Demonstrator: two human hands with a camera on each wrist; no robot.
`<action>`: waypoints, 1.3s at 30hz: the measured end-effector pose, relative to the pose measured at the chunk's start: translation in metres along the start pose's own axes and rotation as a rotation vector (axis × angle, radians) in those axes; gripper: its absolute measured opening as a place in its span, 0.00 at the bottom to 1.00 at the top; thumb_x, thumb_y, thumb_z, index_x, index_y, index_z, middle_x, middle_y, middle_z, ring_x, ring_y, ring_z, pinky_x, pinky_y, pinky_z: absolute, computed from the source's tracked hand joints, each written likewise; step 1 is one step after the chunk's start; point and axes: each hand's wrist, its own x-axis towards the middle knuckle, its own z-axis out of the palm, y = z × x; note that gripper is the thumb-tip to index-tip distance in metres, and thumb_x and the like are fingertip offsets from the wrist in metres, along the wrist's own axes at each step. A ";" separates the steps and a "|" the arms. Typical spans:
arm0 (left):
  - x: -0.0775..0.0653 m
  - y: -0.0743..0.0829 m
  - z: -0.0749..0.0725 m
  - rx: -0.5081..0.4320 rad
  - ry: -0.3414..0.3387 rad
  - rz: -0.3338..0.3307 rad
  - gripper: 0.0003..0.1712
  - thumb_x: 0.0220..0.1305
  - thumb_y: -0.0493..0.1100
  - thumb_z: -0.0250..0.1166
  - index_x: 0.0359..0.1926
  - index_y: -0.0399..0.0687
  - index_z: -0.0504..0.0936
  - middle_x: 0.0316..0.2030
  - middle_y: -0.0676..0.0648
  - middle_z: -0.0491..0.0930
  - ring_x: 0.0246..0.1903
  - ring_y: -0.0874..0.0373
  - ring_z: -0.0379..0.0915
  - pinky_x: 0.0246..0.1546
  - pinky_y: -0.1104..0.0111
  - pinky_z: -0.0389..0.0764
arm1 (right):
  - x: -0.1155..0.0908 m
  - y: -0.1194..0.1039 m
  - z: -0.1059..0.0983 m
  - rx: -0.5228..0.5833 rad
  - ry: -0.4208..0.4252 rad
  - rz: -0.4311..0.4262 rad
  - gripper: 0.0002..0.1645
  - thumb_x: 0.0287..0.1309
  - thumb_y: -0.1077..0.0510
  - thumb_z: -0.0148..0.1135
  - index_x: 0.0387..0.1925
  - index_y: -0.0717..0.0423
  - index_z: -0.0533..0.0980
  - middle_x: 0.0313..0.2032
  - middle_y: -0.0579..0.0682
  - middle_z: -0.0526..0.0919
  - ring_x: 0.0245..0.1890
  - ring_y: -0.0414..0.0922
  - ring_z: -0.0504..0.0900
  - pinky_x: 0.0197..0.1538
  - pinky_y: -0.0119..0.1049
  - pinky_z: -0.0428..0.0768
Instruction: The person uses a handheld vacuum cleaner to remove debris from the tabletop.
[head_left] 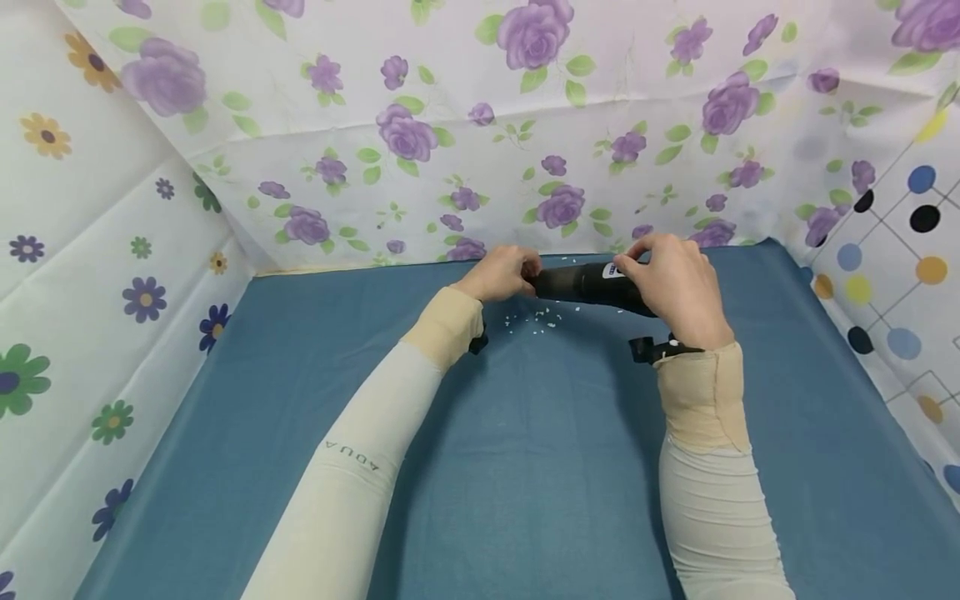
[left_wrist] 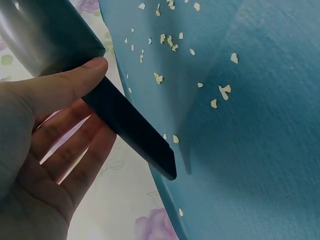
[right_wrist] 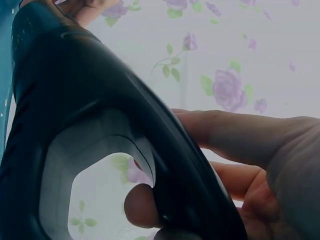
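A black handheld vacuum cleaner is held nearly level over the far part of the blue-covered table. My right hand grips its looped handle, with a fingertip showing through the loop in the right wrist view. At the front end, my left hand pinches the narrow flat nozzle between thumb and fingers, right below the smoky dust cup. Small pale scraps lie scattered on the cloth beside and below the nozzle.
A blue cloth covers the table. Behind it hangs a sheet with purple roses. Flower-printed sheeting stands at the left and dotted sheeting at the right. Both wrists carry black camera mounts.
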 end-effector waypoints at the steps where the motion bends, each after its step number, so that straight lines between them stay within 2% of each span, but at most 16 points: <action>1: 0.000 0.001 0.000 0.002 0.003 0.001 0.15 0.61 0.36 0.78 0.48 0.45 0.86 0.43 0.45 0.85 0.42 0.54 0.80 0.48 0.61 0.81 | -0.001 0.000 0.000 -0.004 0.008 -0.008 0.19 0.74 0.50 0.63 0.50 0.62 0.85 0.28 0.61 0.82 0.18 0.53 0.72 0.22 0.45 0.68; 8: 0.003 0.004 0.001 0.020 0.003 0.008 0.14 0.61 0.36 0.78 0.47 0.44 0.86 0.42 0.45 0.84 0.42 0.54 0.79 0.49 0.61 0.80 | -0.003 -0.002 0.000 -0.031 0.023 -0.010 0.19 0.75 0.50 0.62 0.50 0.62 0.85 0.23 0.58 0.80 0.17 0.52 0.71 0.21 0.44 0.68; 13: 0.003 0.005 0.003 0.023 0.009 0.013 0.14 0.61 0.37 0.78 0.47 0.44 0.86 0.43 0.46 0.85 0.42 0.54 0.79 0.50 0.61 0.81 | -0.003 -0.001 -0.002 -0.039 0.020 0.003 0.19 0.75 0.49 0.62 0.50 0.61 0.85 0.23 0.58 0.80 0.17 0.53 0.72 0.21 0.44 0.68; 22: 0.005 0.008 0.007 0.014 0.007 0.022 0.14 0.62 0.38 0.77 0.48 0.45 0.85 0.44 0.46 0.84 0.43 0.54 0.79 0.50 0.61 0.80 | -0.003 0.001 -0.003 -0.044 0.030 0.015 0.20 0.75 0.48 0.62 0.50 0.61 0.85 0.16 0.55 0.73 0.15 0.52 0.68 0.20 0.43 0.65; 39: 0.001 0.010 0.007 -0.029 -0.015 0.047 0.15 0.61 0.38 0.78 0.48 0.44 0.86 0.43 0.47 0.84 0.43 0.56 0.80 0.50 0.63 0.81 | -0.006 0.007 -0.014 -0.028 -0.058 0.052 0.23 0.75 0.45 0.61 0.55 0.60 0.83 0.21 0.55 0.77 0.18 0.53 0.71 0.23 0.44 0.67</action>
